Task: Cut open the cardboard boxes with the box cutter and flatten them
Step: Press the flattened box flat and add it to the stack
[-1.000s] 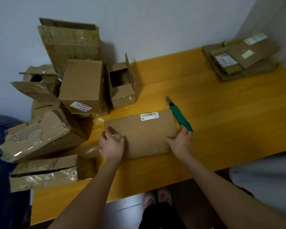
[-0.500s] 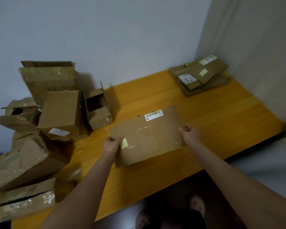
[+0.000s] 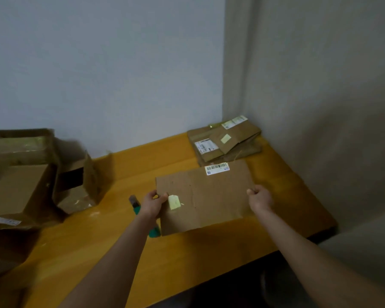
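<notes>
Both hands (image 3: pixel 152 202) (image 3: pixel 259 197) grip the flattened box (image 3: pixel 209 196) between them.

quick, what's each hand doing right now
Left hand: grips the left edge of the flattened box.
Right hand: grips the right edge of the same box.

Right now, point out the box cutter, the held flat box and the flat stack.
box cutter (image 3: pixel 137 210), head view, green handle
held flat box (image 3: pixel 209 196), head view, centre of face
flat stack (image 3: pixel 240 135), head view, top box
</notes>
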A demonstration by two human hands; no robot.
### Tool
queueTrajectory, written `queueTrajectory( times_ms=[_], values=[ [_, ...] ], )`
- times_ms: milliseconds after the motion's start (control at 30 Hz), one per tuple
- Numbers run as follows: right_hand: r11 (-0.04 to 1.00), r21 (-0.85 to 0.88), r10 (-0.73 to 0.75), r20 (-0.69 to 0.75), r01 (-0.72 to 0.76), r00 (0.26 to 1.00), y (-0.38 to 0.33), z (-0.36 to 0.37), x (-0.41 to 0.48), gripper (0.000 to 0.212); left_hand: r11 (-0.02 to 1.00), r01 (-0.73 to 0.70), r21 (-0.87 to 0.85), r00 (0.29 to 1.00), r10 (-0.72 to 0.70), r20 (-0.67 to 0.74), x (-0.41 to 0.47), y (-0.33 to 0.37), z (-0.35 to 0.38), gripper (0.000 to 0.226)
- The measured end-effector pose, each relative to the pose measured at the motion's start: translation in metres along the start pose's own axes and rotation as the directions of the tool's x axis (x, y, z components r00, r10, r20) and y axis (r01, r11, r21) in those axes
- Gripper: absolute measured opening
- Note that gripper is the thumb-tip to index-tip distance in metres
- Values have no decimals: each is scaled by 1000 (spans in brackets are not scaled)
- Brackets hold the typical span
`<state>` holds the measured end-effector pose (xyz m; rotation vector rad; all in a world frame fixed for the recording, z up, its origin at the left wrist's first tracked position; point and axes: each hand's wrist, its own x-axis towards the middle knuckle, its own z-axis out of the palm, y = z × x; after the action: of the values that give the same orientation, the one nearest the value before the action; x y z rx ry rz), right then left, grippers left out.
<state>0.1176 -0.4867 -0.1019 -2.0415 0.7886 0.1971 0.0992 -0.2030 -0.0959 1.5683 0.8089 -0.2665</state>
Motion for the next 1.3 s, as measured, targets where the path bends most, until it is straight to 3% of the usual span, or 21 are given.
queueTrajectory(
  times_ms=[200,300,367,433,600,767,867,933,1033,1100,1200,1300],
  values=[
    [983,-182,-31,-56,20,998,-10,-31,56,39,995,18,-95,999,-14,43,7,16,60,35],
    [937,-346,-98,-110,55,989,-19,-40,74,51,993,20,-114,1000,-17,24,23,21,94,41],
    [896,-424,-189,-98,131,977,-23,-40,84,54,992,28,-120,999,-25,32,36,23,117,29],
    [833,-512,-264,-37,208,964,-26,-38,94,57,992,38,-122,999,-34,38,42,26,142,18],
    [647,-683,-316,164,339,934,-21,-26,110,64,996,53,-73,998,-50,47,53,37,196,17],
    [560,-725,-217,339,401,915,-9,-8,129,65,999,19,29,989,-23,145,66,43,228,42],
    [522,-737,-178,397,429,900,-4,-3,134,67,977,2,214,986,-38,164,67,34,227,52],
    [497,-739,-202,411,454,889,-4,-2,134,69,899,-76,431,987,5,162,59,30,221,71],
    [444,-717,-333,424,537,842,-12,1,127,74,510,-212,834,974,180,138,42,25,208,100],
    [408,-689,-399,455,598,796,-22,8,116,81,310,-201,929,957,262,120,31,22,194,104],
    [379,-623,-442,527,684,726,-39,24,90,84,227,-122,966,963,263,59,13,20,164,103],
    [331,-559,-465,604,760,647,-55,41,56,82,242,-32,970,963,266,-34,-7,15,129,101]
  ],
)
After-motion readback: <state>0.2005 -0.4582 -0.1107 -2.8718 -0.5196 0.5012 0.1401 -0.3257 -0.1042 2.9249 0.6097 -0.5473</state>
